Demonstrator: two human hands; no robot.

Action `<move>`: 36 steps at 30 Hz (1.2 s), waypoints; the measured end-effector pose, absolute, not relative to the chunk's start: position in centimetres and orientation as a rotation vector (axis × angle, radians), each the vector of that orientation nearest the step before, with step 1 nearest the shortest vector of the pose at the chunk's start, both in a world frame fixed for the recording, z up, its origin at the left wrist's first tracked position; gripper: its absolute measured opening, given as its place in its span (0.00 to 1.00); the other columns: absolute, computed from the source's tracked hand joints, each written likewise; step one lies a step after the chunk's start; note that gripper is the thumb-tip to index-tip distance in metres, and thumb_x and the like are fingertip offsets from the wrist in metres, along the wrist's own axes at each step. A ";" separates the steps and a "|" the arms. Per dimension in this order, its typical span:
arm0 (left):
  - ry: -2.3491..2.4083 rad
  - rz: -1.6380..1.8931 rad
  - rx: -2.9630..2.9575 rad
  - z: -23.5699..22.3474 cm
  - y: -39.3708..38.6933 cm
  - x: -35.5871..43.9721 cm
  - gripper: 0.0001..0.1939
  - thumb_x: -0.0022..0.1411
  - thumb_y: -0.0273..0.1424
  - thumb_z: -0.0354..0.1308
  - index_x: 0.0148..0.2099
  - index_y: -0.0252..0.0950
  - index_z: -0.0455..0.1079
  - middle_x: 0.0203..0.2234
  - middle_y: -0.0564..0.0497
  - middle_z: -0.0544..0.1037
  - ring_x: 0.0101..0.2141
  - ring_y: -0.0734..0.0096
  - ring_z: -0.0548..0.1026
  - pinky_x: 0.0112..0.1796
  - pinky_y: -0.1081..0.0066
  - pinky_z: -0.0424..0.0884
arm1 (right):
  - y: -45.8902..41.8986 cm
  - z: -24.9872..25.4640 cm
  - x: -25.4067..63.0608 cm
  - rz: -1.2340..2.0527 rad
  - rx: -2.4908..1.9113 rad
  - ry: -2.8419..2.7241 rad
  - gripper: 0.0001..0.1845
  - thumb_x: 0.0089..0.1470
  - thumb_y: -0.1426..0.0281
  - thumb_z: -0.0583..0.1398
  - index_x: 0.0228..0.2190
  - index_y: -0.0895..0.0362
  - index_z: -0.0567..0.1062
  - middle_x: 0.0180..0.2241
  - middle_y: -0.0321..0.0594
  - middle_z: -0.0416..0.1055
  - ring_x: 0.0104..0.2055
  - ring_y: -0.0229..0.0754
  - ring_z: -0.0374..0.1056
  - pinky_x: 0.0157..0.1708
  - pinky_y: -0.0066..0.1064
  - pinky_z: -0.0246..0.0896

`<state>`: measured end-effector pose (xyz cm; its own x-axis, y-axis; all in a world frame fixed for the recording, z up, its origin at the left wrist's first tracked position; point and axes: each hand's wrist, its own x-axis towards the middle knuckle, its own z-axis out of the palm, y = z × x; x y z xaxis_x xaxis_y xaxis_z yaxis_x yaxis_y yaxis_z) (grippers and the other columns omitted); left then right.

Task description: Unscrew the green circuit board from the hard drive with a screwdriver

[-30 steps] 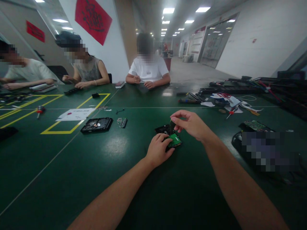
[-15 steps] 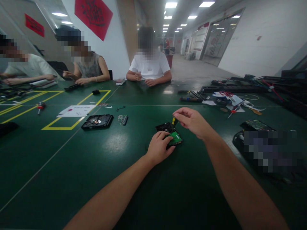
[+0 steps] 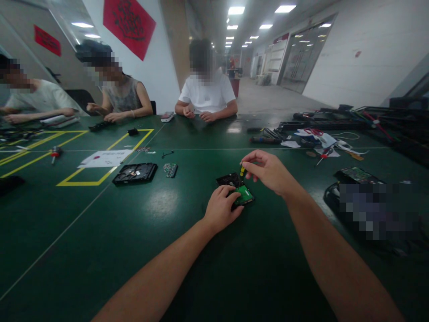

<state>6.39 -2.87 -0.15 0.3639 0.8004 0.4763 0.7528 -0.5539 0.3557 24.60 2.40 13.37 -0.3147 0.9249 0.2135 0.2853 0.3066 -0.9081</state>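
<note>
A black hard drive [image 3: 225, 180] with a green circuit board [image 3: 245, 195] on its upper side lies on the table in front of me. My left hand [image 3: 223, 209] grips its near left side, the fingers over the board and the thumb by the near edge. Above the drive, my right hand [image 3: 260, 168] pinches a small screwdriver [image 3: 242, 171] with a yellow and black handle. The screwdriver stands roughly upright, its shaft pointing down to the drive near the board's far edge. Its tip is too small to make out.
To the left are another black drive [image 3: 135, 173], a small circuit board [image 3: 170, 170], a paper sheet [image 3: 106, 159] and a red-handled screwdriver [image 3: 55, 154]. Cables, gloves [image 3: 317, 138] and another red-tipped screwdriver [image 3: 322, 157] lie right. A person in white [image 3: 208, 98] sits opposite, others further left.
My right fingers have shifted on the screwdriver handle, first uncovering its yellow part, then closing lower around it. My left hand and the hard drive stay put; the view bobs slightly.
</note>
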 end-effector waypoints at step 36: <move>1.461 0.939 2.530 -0.2 -2.9 6.4 0.21 0.62 0.39 0.67 0.56 0.42 0.75 0.54 0.43 0.74 0.56 0.49 0.71 0.58 0.48 0.70 | 2.1 13.1 24.1 0.383 -1.229 -1.968 0.13 0.57 0.56 0.67 0.32 0.52 0.77 0.30 0.38 0.76 0.33 0.45 0.70 0.32 0.35 0.58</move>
<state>6.40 -2.90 -0.21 0.3601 0.8061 0.4696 0.7619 -0.5447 0.3506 24.12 2.09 13.15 -0.2387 0.8608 0.4494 0.6293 0.4896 -0.6036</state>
